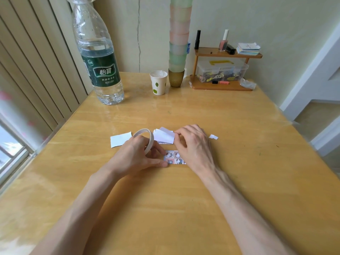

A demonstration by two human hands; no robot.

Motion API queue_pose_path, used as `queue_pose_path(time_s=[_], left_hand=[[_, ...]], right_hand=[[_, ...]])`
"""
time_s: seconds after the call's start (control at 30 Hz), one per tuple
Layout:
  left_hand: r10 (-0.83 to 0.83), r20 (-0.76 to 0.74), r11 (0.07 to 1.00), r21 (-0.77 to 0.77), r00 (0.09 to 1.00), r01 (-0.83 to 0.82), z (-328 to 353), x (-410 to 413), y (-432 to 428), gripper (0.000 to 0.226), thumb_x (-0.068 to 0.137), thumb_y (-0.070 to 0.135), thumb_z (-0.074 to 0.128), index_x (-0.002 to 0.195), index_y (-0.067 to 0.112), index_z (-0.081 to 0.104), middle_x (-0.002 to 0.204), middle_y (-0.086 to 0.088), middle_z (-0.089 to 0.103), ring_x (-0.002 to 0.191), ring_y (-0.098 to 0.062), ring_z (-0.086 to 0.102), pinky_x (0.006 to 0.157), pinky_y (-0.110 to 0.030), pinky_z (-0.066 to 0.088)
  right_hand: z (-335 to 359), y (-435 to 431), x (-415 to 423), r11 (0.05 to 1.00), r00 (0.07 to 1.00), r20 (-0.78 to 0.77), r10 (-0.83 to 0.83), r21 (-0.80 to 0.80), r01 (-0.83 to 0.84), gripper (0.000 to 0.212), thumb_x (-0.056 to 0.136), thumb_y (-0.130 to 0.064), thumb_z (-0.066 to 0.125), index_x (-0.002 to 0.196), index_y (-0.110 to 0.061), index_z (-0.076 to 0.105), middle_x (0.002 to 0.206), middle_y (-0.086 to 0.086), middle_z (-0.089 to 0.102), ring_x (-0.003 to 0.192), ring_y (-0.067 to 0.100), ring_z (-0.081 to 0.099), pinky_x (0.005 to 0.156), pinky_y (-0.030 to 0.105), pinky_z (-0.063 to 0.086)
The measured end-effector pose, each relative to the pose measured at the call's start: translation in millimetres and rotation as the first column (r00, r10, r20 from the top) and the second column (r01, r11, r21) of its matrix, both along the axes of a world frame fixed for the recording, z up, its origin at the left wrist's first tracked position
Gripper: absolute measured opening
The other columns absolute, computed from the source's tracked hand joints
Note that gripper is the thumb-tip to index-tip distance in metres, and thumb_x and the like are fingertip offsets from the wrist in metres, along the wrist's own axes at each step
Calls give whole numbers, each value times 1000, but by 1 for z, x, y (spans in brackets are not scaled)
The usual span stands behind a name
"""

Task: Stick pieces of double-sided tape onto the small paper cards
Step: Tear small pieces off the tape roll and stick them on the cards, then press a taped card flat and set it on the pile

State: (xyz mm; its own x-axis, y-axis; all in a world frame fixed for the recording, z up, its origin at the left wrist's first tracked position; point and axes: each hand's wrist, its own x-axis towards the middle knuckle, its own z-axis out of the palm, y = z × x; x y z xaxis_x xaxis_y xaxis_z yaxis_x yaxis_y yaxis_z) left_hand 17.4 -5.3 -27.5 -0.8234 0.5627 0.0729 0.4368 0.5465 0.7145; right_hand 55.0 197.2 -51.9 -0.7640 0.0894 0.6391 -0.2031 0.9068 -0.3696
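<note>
Near the middle of the frame, the person's left hand (141,155) grips the roll of double-sided tape (145,137). Its fingers are curled round the ring, which stands on edge and leans a little. The thumb and a fingertip reach down to the left end of the printed card (174,157), which lies flat on the table (184,208) between the two hands. The right hand (193,144) is curled, its fingertips bunched against the right edge of the stack of small cards (164,137) just behind the printed one. The top sheet there is curling upward, but I cannot tell whether the fingers actually pinch it. A single white card (121,139) lies just left of the tape roll, and a torn paper scrap (213,137) sits right of the right hand. Further back, in the upper half of the frame, stand a big water bottle (97,57), a paper cup (158,82), a tower of plastic cups (179,39) and a wooden shelf (220,86).
</note>
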Motion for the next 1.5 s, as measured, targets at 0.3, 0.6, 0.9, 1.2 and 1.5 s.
queue_pose_path(time_s=[0.3, 0.6, 0.9, 1.2, 1.5], left_hand=[[56, -3, 998, 14, 998, -56, -3, 1, 5, 32, 64, 47, 96, 84, 32, 76, 78, 6, 70, 75, -3, 62, 70, -20, 50], [137, -7, 984, 112, 991, -135, 2, -6, -3, 23, 73, 39, 91, 83, 25, 76, 68, 12, 62, 52, -5, 51, 54, -16, 40], [175, -52, 981, 95, 983, -169, -3, -11, -7, 14, 81, 41, 86, 81, 31, 76, 70, 15, 63, 52, -9, 51, 54, -27, 42], [161, -107, 986, 61, 981, -155, -4, -11, -6, 12, 83, 40, 84, 85, 31, 76, 73, 10, 63, 57, -8, 54, 59, -26, 45], [123, -116, 991, 71, 986, -115, -6, -10, -6, 12, 83, 37, 86, 85, 30, 76, 73, 9, 61, 59, -9, 55, 58, -19, 43]], right_hand=[[22, 26, 8, 847, 979, 183, 91, -531, 21, 6, 95, -16, 74, 94, -18, 79, 89, -13, 78, 83, 5, 72, 77, 22, 54], [29, 45, 23, 668, 852, 398, 340, -740, 79, 9, 99, -19, 71, 102, -20, 79, 61, -15, 67, 56, -1, 56, 59, 8, 42], [26, 40, 23, 753, 778, 508, 369, -655, 71, 2, 97, -21, 75, 97, -20, 76, 66, -10, 70, 54, 5, 53, 68, 29, 44], [23, 35, 22, 778, 778, 512, 365, -627, 48, 2, 96, -25, 76, 96, -23, 77, 83, 4, 77, 62, 9, 55, 71, 32, 48], [20, 32, 22, 833, 778, 539, 325, -553, 35, 3, 96, -23, 75, 98, -22, 76, 74, -6, 72, 58, 3, 51, 65, 22, 47]])
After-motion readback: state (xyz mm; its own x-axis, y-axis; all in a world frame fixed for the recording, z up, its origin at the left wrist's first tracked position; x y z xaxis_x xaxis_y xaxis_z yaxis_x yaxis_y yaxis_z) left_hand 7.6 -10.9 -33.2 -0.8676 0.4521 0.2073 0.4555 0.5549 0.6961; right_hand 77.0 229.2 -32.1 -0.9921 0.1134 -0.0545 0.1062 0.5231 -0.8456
